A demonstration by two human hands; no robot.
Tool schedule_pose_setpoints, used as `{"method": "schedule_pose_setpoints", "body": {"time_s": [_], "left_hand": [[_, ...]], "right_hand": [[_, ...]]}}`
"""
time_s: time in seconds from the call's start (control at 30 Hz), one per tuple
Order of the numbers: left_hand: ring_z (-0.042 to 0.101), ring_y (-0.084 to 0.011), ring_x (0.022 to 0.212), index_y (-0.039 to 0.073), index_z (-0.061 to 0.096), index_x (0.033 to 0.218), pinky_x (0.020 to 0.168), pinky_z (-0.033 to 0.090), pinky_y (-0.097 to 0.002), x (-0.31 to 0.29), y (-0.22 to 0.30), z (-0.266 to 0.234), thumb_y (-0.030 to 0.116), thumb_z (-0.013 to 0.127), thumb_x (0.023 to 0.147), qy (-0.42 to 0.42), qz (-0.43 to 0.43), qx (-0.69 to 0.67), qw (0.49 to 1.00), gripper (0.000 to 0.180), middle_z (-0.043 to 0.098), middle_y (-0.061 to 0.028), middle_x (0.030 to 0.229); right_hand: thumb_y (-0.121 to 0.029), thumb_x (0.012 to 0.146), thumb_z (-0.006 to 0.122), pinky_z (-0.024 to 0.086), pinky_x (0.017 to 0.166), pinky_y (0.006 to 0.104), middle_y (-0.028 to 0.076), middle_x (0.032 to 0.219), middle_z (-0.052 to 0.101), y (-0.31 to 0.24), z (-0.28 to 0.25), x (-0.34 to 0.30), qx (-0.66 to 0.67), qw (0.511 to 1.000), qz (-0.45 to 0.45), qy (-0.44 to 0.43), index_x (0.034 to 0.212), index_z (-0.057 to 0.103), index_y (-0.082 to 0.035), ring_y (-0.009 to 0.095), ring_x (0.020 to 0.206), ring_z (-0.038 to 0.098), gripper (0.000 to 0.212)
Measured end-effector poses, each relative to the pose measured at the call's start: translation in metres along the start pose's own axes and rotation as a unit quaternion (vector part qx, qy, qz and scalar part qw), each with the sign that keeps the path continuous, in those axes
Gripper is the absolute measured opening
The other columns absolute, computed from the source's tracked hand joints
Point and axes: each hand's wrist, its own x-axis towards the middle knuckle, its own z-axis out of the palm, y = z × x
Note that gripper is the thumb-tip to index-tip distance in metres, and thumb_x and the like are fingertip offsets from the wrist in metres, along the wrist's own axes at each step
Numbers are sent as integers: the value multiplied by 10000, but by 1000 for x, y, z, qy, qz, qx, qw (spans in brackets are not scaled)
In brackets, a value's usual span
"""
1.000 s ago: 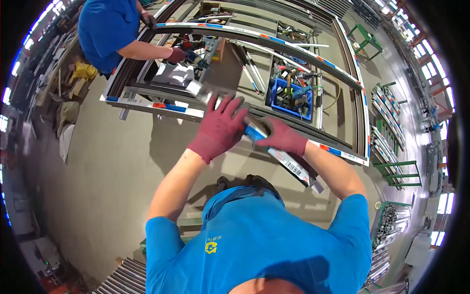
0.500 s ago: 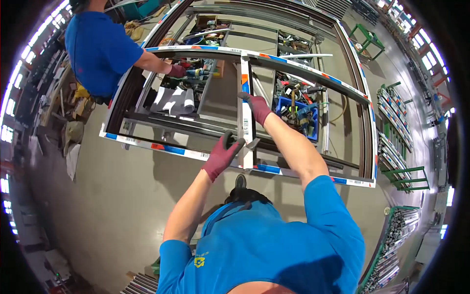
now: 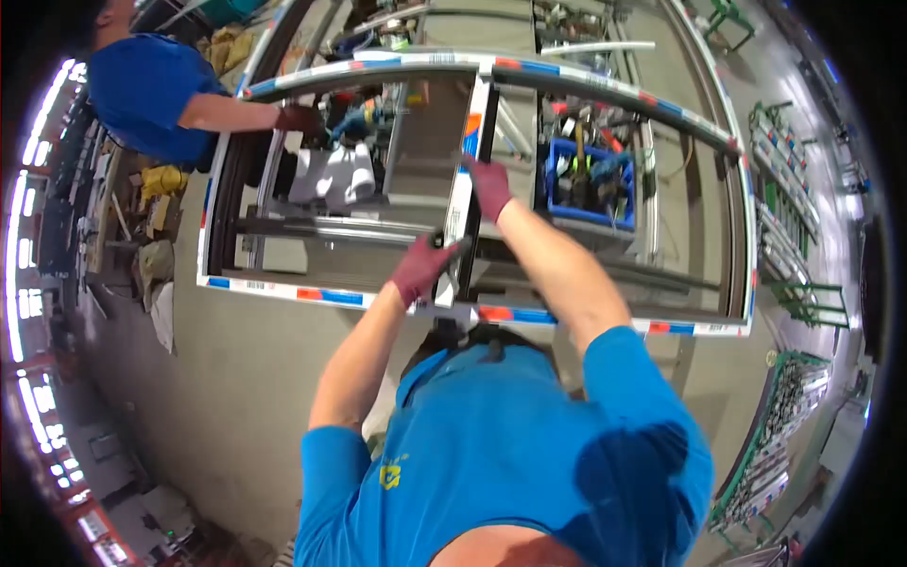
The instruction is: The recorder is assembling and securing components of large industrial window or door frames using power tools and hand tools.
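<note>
A long crossbar (image 3: 459, 208) with white, orange and blue protective film spans a large dark window frame (image 3: 326, 296), slanting so that its near end leans left. My right hand (image 3: 489, 189), in a maroon glove with dark fingertips, is closed on the bar at mid-length. Nearer to me, my left hand (image 3: 418, 268), gloved alike, is closed against the bar's left side by its near end. Something thin and grey shows beneath its fingers, too blurred to name.
A co-worker in a blue shirt (image 3: 151, 94) reaches over the frame from the left, a gloved hand beside a power drill (image 3: 364, 121). A blue crate of tools (image 3: 590, 213) sits under the frame's right half. Racks of profiles (image 3: 789, 203) stand at right.
The crossbar's near end appears to have swung left, and my hands have shifted with it. My view has moved, too. The co-worker's hand stays near the drill.
</note>
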Motion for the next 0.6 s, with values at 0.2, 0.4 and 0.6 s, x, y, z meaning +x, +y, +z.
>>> {"method": "schedule_pose_setpoints", "body": {"time_s": [0.2,0.4,0.6], "left_hand": [[710,-179,804,-58,676,1286,726,580,-349,-1,-14,-51,469,795,944,-38,-10,-149,988,640,743,-107,1009],[710,-177,886,-50,662,1343,826,581,-349,8,-33,-91,459,836,913,-50,-35,-131,990,689,764,-115,1051],[592,-383,1318,-75,612,1383,1106,466,-438,22,-95,-72,517,760,953,72,82,267,957,746,600,-305,1411]], "right_hand": [[-582,944,726,547,884,354,143,1231,697,-74,-78,-84,-192,968,9,-163,1446,586,16,235,1032,676,794],[-415,964,721,524,1006,476,214,1286,700,-32,-243,-202,-566,802,-190,18,1386,617,-66,415,1181,668,557],[-422,919,742,515,1001,485,192,1273,723,2,-262,-220,-616,756,-200,99,1348,670,-64,413,1146,676,563]]}}
